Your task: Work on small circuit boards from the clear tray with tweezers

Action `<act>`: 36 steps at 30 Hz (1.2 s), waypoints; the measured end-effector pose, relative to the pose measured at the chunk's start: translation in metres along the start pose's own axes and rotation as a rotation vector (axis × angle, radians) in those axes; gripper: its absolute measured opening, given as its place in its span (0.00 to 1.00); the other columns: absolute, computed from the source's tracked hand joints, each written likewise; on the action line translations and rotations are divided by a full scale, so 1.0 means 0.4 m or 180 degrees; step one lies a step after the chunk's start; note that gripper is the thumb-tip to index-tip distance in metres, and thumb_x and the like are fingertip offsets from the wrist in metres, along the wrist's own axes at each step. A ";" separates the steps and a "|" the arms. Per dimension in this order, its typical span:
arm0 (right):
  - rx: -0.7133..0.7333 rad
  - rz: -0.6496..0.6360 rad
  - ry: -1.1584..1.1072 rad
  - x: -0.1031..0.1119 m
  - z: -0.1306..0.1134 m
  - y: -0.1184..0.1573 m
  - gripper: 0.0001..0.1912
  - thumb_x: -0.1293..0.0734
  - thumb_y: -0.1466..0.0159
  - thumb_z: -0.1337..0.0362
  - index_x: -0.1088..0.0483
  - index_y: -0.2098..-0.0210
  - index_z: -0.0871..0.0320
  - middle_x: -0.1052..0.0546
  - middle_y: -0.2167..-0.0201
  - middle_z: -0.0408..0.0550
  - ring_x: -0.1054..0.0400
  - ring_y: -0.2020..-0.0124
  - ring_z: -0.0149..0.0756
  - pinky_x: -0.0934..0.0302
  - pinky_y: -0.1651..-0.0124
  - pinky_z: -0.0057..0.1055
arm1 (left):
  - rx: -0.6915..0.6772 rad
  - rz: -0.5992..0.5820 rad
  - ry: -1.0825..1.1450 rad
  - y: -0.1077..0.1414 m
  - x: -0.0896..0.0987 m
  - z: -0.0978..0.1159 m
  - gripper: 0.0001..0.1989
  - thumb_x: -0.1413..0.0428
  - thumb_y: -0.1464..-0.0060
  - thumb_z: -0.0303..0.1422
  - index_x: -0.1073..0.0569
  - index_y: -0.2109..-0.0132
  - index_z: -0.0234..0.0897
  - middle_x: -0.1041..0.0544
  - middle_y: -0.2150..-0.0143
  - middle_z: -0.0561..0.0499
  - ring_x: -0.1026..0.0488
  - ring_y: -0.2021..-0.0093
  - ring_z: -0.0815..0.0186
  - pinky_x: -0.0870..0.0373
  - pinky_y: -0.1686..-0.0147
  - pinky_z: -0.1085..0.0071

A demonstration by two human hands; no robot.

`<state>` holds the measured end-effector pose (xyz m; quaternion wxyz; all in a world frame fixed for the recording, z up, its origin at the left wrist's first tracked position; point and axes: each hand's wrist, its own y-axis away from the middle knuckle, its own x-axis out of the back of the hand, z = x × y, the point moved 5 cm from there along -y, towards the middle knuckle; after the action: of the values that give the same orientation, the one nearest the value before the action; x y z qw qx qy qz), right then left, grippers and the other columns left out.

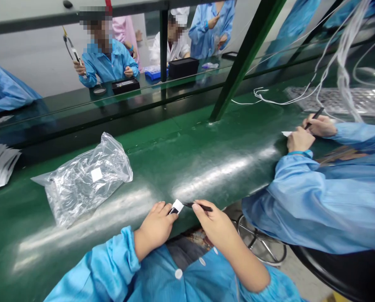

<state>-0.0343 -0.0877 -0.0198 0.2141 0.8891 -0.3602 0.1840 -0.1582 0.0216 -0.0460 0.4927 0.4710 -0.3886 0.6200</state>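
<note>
A small white tag (177,206) is being worked just inside the front edge of the green bench (174,138). The left hand (156,223) is pinching it firmly, fingers curled close, while the right hand (215,230) is gripping a slim black tool (203,206) in a narrow hold, tip right beside the tag. A clear plastic bag (86,180) is lying further along the bench, toward its left end.
</note>
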 end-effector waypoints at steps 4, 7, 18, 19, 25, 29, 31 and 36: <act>-0.0280 -0.0198 -0.0275 -0.010 0.030 0.020 0.22 0.41 0.44 0.47 0.29 0.61 0.55 0.27 0.60 0.48 0.34 0.56 0.43 0.41 0.54 0.35 | 0.0217 0.0162 0.0136 0.008 0.024 -0.010 0.15 0.54 0.47 0.23 0.30 0.54 0.38 0.30 0.53 0.48 0.34 0.52 0.61 0.36 0.50 0.61; -0.0518 -0.0310 -0.0727 -0.037 0.064 0.031 0.27 0.42 0.44 0.43 0.31 0.59 0.58 0.27 0.62 0.49 0.34 0.58 0.42 0.41 0.54 0.37 | 0.0215 0.0456 0.0276 0.032 0.040 0.013 0.14 0.55 0.44 0.30 0.33 0.51 0.34 0.29 0.54 0.48 0.32 0.54 0.66 0.33 0.52 0.67; -0.0600 -0.0733 -0.2019 -0.176 0.036 0.069 0.20 0.37 0.48 0.43 0.31 0.69 0.52 0.30 0.77 0.39 0.39 0.78 0.28 0.45 0.77 0.23 | -0.0863 0.1305 0.0095 0.048 0.045 0.044 0.12 0.61 0.41 0.32 0.35 0.57 0.36 0.26 0.70 0.53 0.28 0.72 0.72 0.29 0.72 0.77; -0.0554 -0.0742 -0.2049 -0.177 0.032 0.073 0.19 0.36 0.48 0.44 0.31 0.69 0.52 0.30 0.77 0.39 0.39 0.78 0.28 0.46 0.77 0.23 | -0.0840 0.1201 0.0114 0.044 0.044 0.045 0.12 0.61 0.41 0.32 0.34 0.57 0.36 0.26 0.69 0.53 0.28 0.71 0.72 0.28 0.71 0.76; -0.1001 -0.0177 -0.2237 -0.134 0.083 0.081 0.26 0.38 0.45 0.45 0.34 0.57 0.59 0.28 0.68 0.48 0.35 0.67 0.34 0.39 0.70 0.26 | 0.0015 0.1099 -0.0363 0.026 0.026 0.048 0.14 0.55 0.43 0.33 0.31 0.54 0.33 0.27 0.59 0.47 0.30 0.61 0.63 0.29 0.62 0.64; -0.1229 0.0004 -0.2216 -0.106 0.123 0.074 0.32 0.36 0.48 0.42 0.35 0.54 0.62 0.29 0.66 0.50 0.34 0.68 0.34 0.37 0.67 0.27 | 0.0631 0.0866 -0.0527 0.006 0.002 0.059 0.16 0.49 0.48 0.32 0.31 0.52 0.31 0.27 0.60 0.45 0.32 0.62 0.58 0.31 0.64 0.58; -0.1232 -0.0047 -0.2069 -0.099 0.125 0.069 0.34 0.36 0.48 0.42 0.35 0.53 0.62 0.29 0.68 0.49 0.34 0.69 0.35 0.37 0.66 0.28 | 0.0796 0.0785 -0.0438 0.002 -0.005 0.062 0.15 0.49 0.48 0.31 0.30 0.54 0.30 0.27 0.61 0.45 0.32 0.62 0.57 0.32 0.64 0.57; -0.1065 -0.0143 -0.1560 -0.094 0.085 0.052 0.32 0.38 0.47 0.43 0.34 0.54 0.63 0.29 0.74 0.46 0.33 0.67 0.38 0.38 0.63 0.30 | 0.0616 0.0642 -0.0232 0.019 -0.007 0.050 0.12 0.50 0.47 0.30 0.28 0.56 0.33 0.28 0.58 0.46 0.33 0.59 0.59 0.34 0.59 0.58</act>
<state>-0.0688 -0.0975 -0.0613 0.2684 0.8672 -0.4067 -0.1030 -0.1616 0.0003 -0.0437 0.3657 0.4971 -0.3901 0.6834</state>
